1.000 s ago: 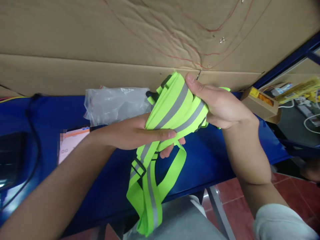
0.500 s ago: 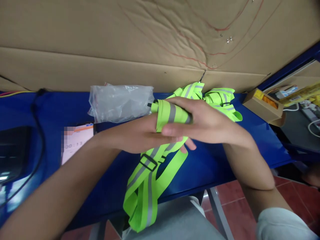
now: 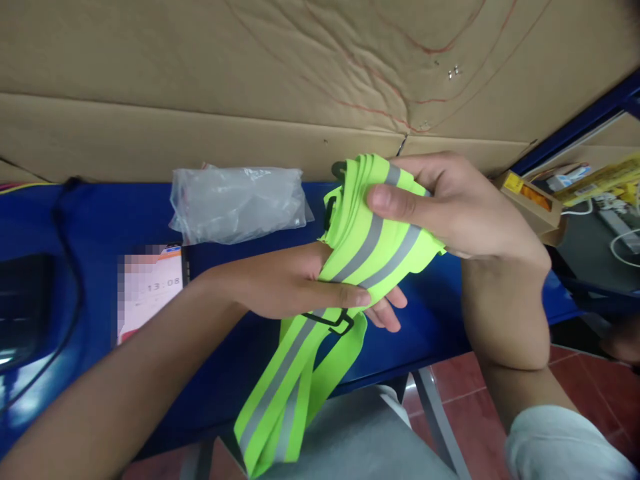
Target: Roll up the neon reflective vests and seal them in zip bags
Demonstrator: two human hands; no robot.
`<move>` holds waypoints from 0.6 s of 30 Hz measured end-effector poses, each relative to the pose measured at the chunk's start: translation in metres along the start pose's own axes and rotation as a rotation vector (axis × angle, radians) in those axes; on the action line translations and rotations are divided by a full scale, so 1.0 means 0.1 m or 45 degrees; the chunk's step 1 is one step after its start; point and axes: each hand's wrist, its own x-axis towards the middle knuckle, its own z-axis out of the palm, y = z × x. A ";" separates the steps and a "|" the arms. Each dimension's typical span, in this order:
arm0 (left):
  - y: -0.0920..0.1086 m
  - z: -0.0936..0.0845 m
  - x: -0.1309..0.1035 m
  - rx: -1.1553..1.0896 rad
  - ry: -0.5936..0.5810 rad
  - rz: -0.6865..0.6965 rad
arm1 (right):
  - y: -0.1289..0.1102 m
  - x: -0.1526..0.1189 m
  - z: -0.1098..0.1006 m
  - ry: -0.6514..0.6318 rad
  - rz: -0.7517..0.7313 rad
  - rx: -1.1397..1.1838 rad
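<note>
Both hands are closed on a neon-green reflective strap (image 3: 287,357) with grey stripes, partly folded into a flat layered bundle. My right hand (image 3: 450,207) grips the upper part of the bundle, thumb on its front face and fingers behind. Lower down, my left hand (image 3: 295,283) pinches the strap under its thumb, and its other fingertips show past the far side. A black plastic buckle (image 3: 333,321) hangs just below the left thumb. From there the loose loops drop past the table edge toward my lap. Dark fittings poke out at the bundle's upper left.
On the blue table (image 3: 210,373) a clear plastic bag (image 3: 240,203) lies at the back. A phone (image 3: 155,287) showing a timer rests beside my left forearm. A black device (image 3: 25,307) and cable (image 3: 73,267) are at far left. An open cardboard box (image 3: 533,207) stands at back right.
My right hand has moved up and right, lifting the bundle so more layers show. The left hand stays low on the strap, and the buckle has shifted right.
</note>
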 end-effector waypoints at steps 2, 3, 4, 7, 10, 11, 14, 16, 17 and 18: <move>0.06 0.02 -0.04 0.110 0.014 0.022 | 0.06 0.04 0.05 -0.033 0.039 0.122; 0.08 0.03 -0.05 0.133 0.030 0.036 | 0.10 0.08 0.08 -0.025 0.035 0.131; 0.10 0.03 -0.07 0.146 0.048 0.053 | 0.13 0.11 0.10 -0.002 0.007 0.108; 0.14 0.02 -0.09 0.160 0.106 0.075 | 0.17 0.19 0.15 0.110 -0.157 -0.066; 0.13 -0.03 -0.09 0.214 0.129 0.070 | 0.12 0.16 0.17 0.015 -0.285 -0.254; 0.11 -0.05 -0.09 0.247 0.149 0.070 | 0.10 0.14 0.18 -0.061 -0.301 -0.343; 0.07 -0.08 -0.07 0.347 0.271 0.075 | 0.07 0.09 0.24 -0.106 -0.314 -0.624; 0.04 -0.08 -0.06 0.288 0.313 0.088 | 0.08 0.09 0.29 -0.013 -0.317 -0.687; 0.02 -0.07 -0.05 0.185 0.300 0.082 | 0.09 0.09 0.30 0.033 -0.329 -0.669; 0.00 -0.06 -0.04 0.033 0.277 0.075 | 0.09 0.10 0.30 0.051 -0.335 -0.639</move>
